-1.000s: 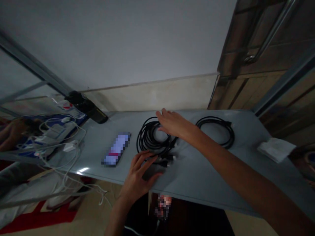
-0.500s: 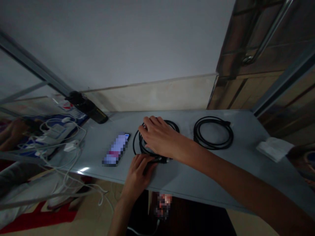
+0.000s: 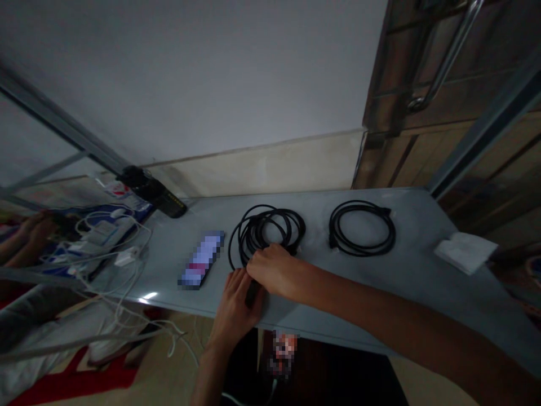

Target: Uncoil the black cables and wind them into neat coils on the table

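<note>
head view: phone (image 3: 202,260) beside cable coil (image 3: 253,234)

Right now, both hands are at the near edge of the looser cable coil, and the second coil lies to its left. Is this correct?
No: the head view shows the second coil to the right of the looser coil, not left. The left hand and right hand are indeed at its near edge.
</note>
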### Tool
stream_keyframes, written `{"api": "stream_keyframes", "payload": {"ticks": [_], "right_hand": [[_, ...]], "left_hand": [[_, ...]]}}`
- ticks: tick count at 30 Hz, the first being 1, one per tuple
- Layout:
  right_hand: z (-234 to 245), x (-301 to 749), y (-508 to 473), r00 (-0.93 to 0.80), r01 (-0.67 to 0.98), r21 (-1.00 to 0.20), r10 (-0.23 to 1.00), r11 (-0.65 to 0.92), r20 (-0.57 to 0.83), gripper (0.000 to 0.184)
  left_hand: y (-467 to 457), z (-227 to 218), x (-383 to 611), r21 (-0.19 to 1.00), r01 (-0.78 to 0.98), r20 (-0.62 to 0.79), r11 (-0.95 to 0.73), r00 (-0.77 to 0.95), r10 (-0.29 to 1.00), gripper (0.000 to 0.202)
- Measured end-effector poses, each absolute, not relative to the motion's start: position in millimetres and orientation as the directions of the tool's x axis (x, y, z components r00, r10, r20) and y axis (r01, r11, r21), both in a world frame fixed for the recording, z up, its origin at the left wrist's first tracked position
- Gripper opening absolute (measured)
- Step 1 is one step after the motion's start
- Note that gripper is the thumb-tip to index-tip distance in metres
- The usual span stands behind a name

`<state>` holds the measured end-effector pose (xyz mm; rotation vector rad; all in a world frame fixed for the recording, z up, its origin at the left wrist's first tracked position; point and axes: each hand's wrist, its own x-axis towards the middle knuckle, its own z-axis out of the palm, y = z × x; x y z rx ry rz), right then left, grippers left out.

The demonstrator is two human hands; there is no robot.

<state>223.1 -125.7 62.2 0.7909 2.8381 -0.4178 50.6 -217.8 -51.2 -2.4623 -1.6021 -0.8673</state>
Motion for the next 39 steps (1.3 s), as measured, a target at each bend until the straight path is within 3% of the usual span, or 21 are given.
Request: {"api": "stream_keyframes", "payload": {"ticks": [9,17,21,24,26,29,34,37,39], "right_hand": [[67,227,-130,-0.862,0.506,-0.164,0.488,0.847,-0.138,0.022],[86,241,-132,-0.935,0.347,-0.176,0.355,0.921,0.012,0.020],[105,257,-123,-0.906,0.407,-0.149,0.420,0.901,0.062,0.021],[117,272,-108,-0.863,0.468,-0.149,0.487,0.871,0.138,0.024],[126,284,-98,-0.832,0.503,-0.189,0.532,0.843,0.158,0.022],[142,301,-86,-0.788,0.495,-0.348,0.580,0.796,0.207,0.027],[159,326,-70,-0.577,0.221,-0.635,0.624,0.741,0.528,0.058],[167,340,-63,-0.337,-0.060,-0.739,0.683,0.672,0.648,0.061],[176,350,-63,-0.190,-0.265,-0.758,0.738,0.596,0.647,0.058]], "left_hand": [[-221,-53,49,0.193,0.876,0.554,-0.442,0.274,0.786,0.026],[-207,-24,53,0.306,0.844,0.740,-0.440,0.080,0.668,0.022],[-172,1,54,0.282,0.787,0.804,-0.548,0.118,0.583,0.015],[-145,19,56,0.218,0.823,0.775,-0.525,0.181,0.606,0.003],[-130,28,57,0.233,0.822,0.758,-0.520,0.182,0.626,0.014],[-111,37,56,0.320,0.807,0.769,-0.497,0.086,0.634,0.028],[-78,37,54,0.529,0.738,0.726,-0.418,-0.139,0.674,0.043],[-61,30,56,0.674,0.588,0.647,-0.446,-0.179,0.741,0.050],[-53,26,59,0.731,0.507,0.601,-0.457,-0.160,0.783,0.052]]}}
